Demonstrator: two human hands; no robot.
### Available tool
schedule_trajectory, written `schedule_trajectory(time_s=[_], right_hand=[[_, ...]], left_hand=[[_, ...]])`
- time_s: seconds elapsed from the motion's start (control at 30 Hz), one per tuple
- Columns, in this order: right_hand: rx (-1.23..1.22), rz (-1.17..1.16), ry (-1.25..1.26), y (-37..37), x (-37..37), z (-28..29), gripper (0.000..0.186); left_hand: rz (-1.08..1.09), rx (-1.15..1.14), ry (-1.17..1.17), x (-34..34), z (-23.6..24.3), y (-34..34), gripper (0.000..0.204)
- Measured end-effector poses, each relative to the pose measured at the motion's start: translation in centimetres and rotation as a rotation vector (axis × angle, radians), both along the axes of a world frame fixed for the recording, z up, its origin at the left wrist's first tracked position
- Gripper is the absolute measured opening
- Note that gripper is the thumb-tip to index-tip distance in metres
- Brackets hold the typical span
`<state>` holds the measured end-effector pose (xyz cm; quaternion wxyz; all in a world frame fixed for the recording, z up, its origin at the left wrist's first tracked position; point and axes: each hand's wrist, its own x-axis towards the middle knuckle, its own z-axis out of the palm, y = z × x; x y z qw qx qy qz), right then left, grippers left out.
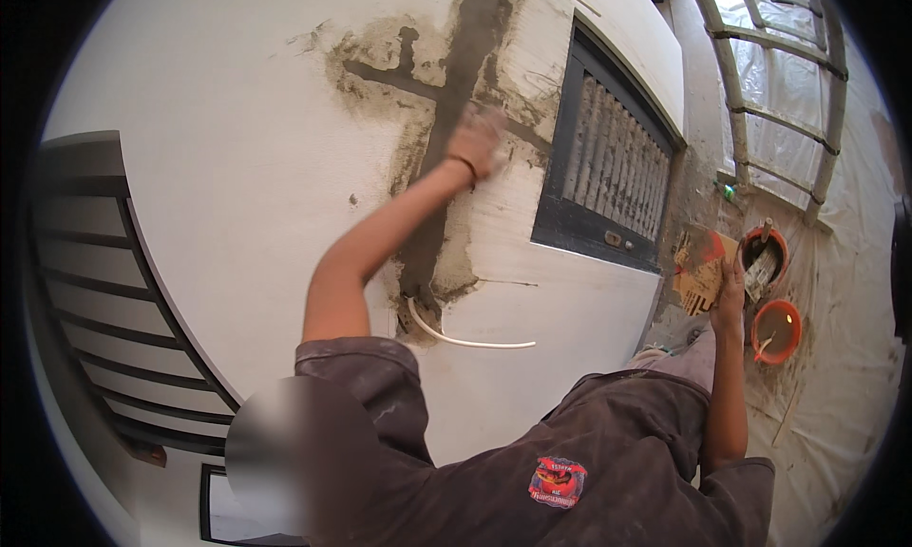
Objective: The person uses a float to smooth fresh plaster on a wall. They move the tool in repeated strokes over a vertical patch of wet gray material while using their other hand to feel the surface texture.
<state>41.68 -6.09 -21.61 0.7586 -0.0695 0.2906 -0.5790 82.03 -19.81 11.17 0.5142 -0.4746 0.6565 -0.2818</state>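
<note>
Up at the white wall (237, 148), my left hand (478, 137) is against a wide vertical strip of wet grey mortar (467, 63). Motion smears its fingers, so whether they hold a tool cannot be made out. A dark band circles that wrist. Lower on the right, my right hand (730, 289) grips the edge of a piece of printed brown cardboard (701, 272). Narrower grey bands branch from the strip, with smudges around them. From the strip's lower end, a thin white conduit (475, 344) curves out.
A dark-framed louvred window (617, 153) is set in the wall. Beside the cardboard stand an orange bucket (781, 246) holding tools and another orange bucket (793, 330) with grey liquid. A ladder (779, 110) leans over plastic sheeting (855, 291). Dark railings (133, 310) are at left.
</note>
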Motion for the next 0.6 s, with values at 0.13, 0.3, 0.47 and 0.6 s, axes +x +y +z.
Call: schedule_trajectory(time_s=[0.13,0.3,0.47,0.6], right_hand=[[-0.015,0.104,-0.036,0.5,2.0,-3.2,0.033],[0.005,0.256,-0.019,2.3,4.5,-1.8,0.036],[-0.005,0.293,-0.005,2.7,3.8,-1.6,0.038],[-0.002,0.261,0.031,2.3,3.0,-1.1,0.038]], left_hand=[[-0.003,-0.498,0.020,0.5,15.8,-6.6,0.087],[-0.019,-0.927,-0.328,2.7,28.5,-8.2,0.080],[0.021,-0.799,-0.351,0.5,22.1,-8.3,0.078],[0.013,-0.394,-0.218,-0.7,12.4,-3.5,0.078]])
